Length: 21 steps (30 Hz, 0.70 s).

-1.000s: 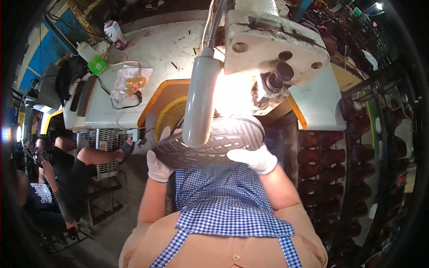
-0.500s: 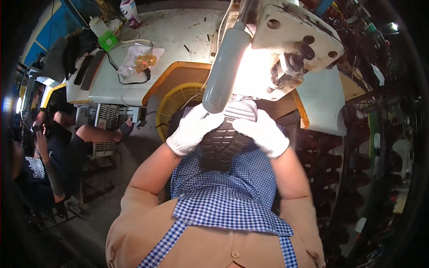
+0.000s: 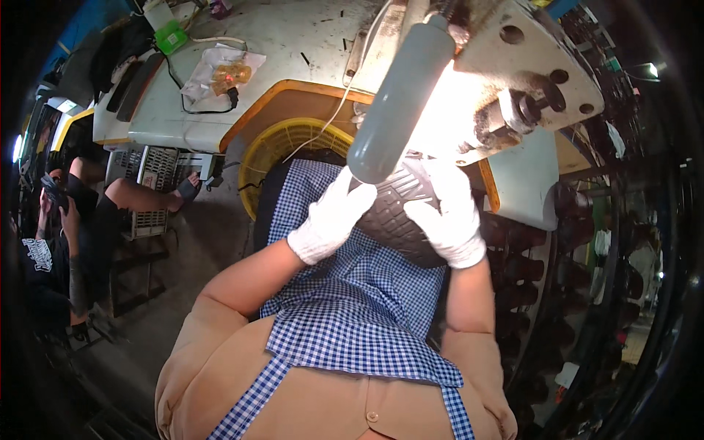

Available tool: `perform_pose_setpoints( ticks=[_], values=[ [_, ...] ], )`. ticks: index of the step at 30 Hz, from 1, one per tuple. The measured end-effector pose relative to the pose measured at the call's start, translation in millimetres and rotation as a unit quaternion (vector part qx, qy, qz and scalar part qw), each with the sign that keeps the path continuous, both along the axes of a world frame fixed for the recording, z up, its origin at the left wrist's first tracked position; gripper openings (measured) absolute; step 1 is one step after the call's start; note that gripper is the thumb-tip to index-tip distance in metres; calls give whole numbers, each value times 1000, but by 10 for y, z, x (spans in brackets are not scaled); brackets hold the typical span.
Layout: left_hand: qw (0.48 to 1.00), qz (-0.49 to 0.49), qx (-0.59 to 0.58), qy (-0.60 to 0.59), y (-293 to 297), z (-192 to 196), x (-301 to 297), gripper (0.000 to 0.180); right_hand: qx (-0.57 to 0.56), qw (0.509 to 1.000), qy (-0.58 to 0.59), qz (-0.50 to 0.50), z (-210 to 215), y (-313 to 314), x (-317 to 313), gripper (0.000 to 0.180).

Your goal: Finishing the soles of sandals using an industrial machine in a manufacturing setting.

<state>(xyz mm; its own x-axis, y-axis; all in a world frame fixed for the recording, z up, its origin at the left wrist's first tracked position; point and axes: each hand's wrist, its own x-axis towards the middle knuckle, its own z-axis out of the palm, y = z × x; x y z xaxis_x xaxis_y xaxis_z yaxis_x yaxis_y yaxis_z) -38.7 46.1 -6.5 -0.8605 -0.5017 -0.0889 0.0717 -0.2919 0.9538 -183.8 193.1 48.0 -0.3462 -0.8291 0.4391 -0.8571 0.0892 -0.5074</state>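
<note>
A dark shoe (image 3: 396, 227) with a ridged tread is held sole up above my lap, under the lit head of a machine (image 3: 506, 110). My left hand (image 3: 330, 224), in a white knit glove, grips its left edge with the thumb at the sole. My right hand (image 3: 451, 220), gloved likewise, is closed round the right side, thumb lying on the tread. A grey lamp cylinder (image 3: 400, 103) hangs in front and hides the shoe's far end and some left fingertips. Strong light washes out the right fingers.
A yellow plastic basket (image 3: 253, 165) stands under the white worktable (image 3: 293, 55). On the table are a green-and-white bottle (image 3: 170, 37), a cord and a plastic bag (image 3: 209, 77). Shoe racks (image 3: 521, 271) fill the right side. A person (image 3: 59, 249) sits at far left.
My hands have turned the shoe, so its near end swings to the right. My right hand has shifted along its side. The whole view has tilted slightly.
</note>
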Motion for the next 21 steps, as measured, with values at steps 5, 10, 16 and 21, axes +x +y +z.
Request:
perform_pose_setpoints(
  ticks=[5, 10, 16, 21],
  values=[
    [970, -48, -230, -54, -237, 498, -71, 50, 185, 970, -118, 101, 449, -243, -349, 45],
    [977, 33, -212, 15, -234, 304, -58, 47, 124, 982, -42, 134, 427, -357, -345, 43],
    [983, 130, -127, 28, -142, 213, -30, 56, -174, 948, 105, -244, 46, 99, -138, 58],
    [970, 196, 43, 139, -111, 38, 60, 38, -475, 712, -510, -85, -550, 286, -165, 67]
  ],
)
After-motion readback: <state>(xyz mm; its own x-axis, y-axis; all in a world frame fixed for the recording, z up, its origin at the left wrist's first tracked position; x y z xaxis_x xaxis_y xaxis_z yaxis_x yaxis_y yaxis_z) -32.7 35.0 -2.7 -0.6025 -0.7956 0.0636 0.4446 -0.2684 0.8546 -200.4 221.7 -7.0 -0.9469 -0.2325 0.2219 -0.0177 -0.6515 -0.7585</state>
